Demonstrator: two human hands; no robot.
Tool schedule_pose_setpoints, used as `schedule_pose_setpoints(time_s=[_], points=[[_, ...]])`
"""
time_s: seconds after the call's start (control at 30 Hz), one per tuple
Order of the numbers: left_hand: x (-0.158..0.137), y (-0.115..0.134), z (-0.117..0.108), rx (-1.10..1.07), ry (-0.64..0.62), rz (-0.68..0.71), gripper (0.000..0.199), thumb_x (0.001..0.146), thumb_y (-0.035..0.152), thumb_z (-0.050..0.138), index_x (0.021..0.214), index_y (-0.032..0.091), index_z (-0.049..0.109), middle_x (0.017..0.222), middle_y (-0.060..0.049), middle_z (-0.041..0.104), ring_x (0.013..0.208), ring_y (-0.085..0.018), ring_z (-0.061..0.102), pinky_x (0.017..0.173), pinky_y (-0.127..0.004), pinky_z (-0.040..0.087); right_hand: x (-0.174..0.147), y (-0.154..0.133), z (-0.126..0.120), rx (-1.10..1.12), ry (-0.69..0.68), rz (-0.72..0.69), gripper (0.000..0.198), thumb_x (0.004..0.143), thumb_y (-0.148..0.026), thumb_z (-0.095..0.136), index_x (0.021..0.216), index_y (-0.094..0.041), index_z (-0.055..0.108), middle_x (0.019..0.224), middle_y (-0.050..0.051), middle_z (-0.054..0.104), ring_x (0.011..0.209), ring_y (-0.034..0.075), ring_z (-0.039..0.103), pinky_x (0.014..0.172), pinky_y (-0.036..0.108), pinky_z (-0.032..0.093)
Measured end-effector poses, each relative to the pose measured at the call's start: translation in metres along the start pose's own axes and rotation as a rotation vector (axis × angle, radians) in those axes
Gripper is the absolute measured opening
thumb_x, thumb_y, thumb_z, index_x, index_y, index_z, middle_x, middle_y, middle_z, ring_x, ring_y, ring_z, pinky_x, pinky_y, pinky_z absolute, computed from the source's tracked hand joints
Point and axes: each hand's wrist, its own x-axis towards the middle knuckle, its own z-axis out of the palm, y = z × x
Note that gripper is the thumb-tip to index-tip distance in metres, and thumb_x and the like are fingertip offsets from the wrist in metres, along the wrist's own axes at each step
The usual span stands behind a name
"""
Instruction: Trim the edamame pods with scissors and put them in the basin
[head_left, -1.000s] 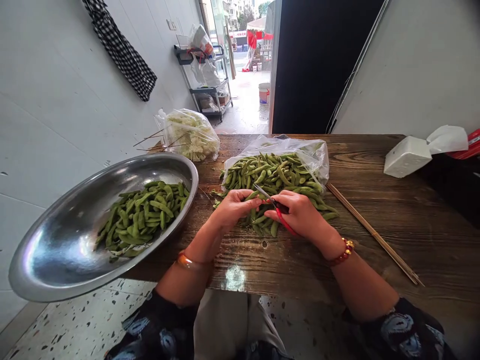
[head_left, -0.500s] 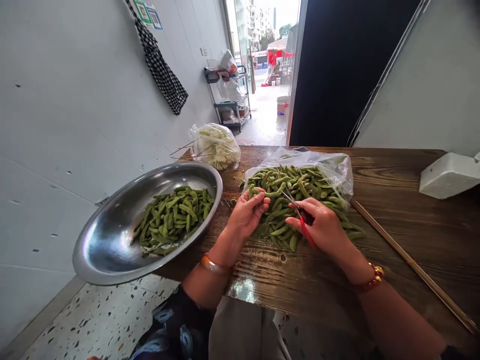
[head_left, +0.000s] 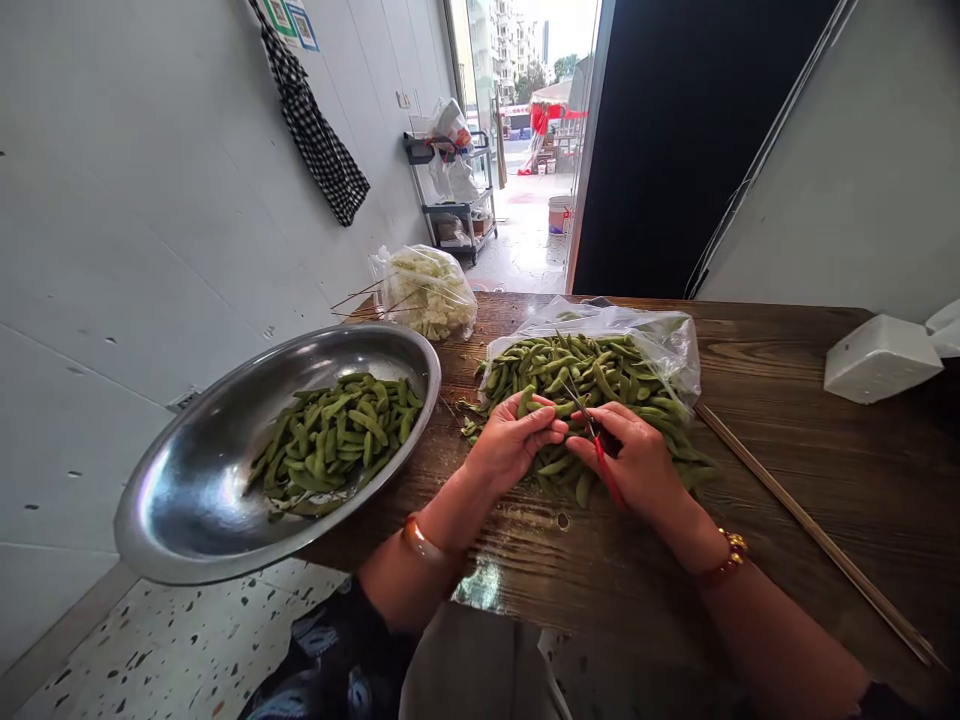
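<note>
The left hand (head_left: pixel 510 445) pinches a pod (head_left: pixel 526 402) between thumb and fingers, over the near side of the pile. The right hand (head_left: pixel 637 455) is curled round the red handles of the scissors (head_left: pixel 607 470); their blades point away toward the worktop's far edge, close to the left fingertips. Beneath and beyond both hands the pile (head_left: pixel 559 352) of pods spreads from a clear bag (head_left: pixel 667 335) near the middle of the far edge. Right of it, thin sticks (head_left: pixel 817 535) slant toward the near right corner of the worktop (head_left: pixel 765 390). A steel bowl (head_left: pixel 187 530) with more pods covers the near left corner. Bagged cauliflower (head_left: pixel 427 295) sits at the far left corner, a white box (head_left: pixel 881 358) by the far right one.
</note>
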Motion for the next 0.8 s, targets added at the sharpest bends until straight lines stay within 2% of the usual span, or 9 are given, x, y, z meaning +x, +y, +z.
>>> schedule_pose_setpoints(time_s=[0.13, 0.47, 0.63, 0.7, 0.8], points=[[0.000, 0.001, 0.000, 0.013, 0.004, -0.009, 0.027, 0.065, 0.018, 0.079, 0.082, 0.011, 0.059, 0.064, -0.001, 0.066, 0.058, -0.009, 0.065, 0.056, -0.015, 0.053, 0.000, 0.001, -0.001, -0.022, -0.001, -0.010, 0.027, 0.083, -0.040, 0.064, 0.099, -0.018, 0.064, 0.089, 0.006, 0.063, 0.078, 0.020, 0.062, 0.072, 0.032, 0.052], [0.002, 0.003, -0.005, 0.123, 0.004, 0.080, 0.026, 0.068, 0.024, 0.078, 0.079, 0.010, 0.058, 0.063, -0.001, 0.064, 0.053, -0.008, 0.061, 0.050, -0.016, 0.048, -0.003, 0.005, 0.001, -0.128, -0.072, -0.024, 0.027, 0.086, -0.040, 0.060, 0.101, -0.017, 0.063, 0.085, 0.006, 0.061, 0.074, 0.019, 0.061, 0.069, 0.031, 0.050], [0.005, 0.007, -0.009, 0.173, 0.024, 0.103, 0.027, 0.069, 0.028, 0.076, 0.076, 0.011, 0.056, 0.058, 0.001, 0.060, 0.050, -0.007, 0.057, 0.047, -0.016, 0.046, -0.003, 0.006, 0.005, -0.135, -0.108, -0.039, 0.025, 0.087, -0.040, 0.059, 0.094, -0.017, 0.063, 0.080, 0.006, 0.061, 0.072, 0.020, 0.060, 0.069, 0.032, 0.050], [0.006, 0.010, -0.011, 0.180, 0.045, 0.124, 0.028, 0.069, 0.029, 0.075, 0.076, 0.012, 0.055, 0.061, 0.001, 0.060, 0.052, -0.008, 0.058, 0.050, -0.018, 0.048, -0.002, 0.007, 0.004, -0.106, -0.105, -0.036, 0.026, 0.086, -0.041, 0.060, 0.094, -0.017, 0.064, 0.080, 0.006, 0.062, 0.073, 0.020, 0.060, 0.069, 0.032, 0.050], [0.007, 0.016, -0.015, 0.156, 0.103, 0.182, 0.028, 0.069, 0.029, 0.073, 0.078, 0.013, 0.053, 0.073, -0.001, 0.064, 0.064, -0.011, 0.064, 0.064, -0.025, 0.054, 0.000, 0.011, -0.001, -0.068, -0.025, -0.004, 0.027, 0.086, -0.043, 0.060, 0.097, -0.019, 0.064, 0.085, 0.006, 0.065, 0.076, 0.019, 0.062, 0.071, 0.032, 0.050]])
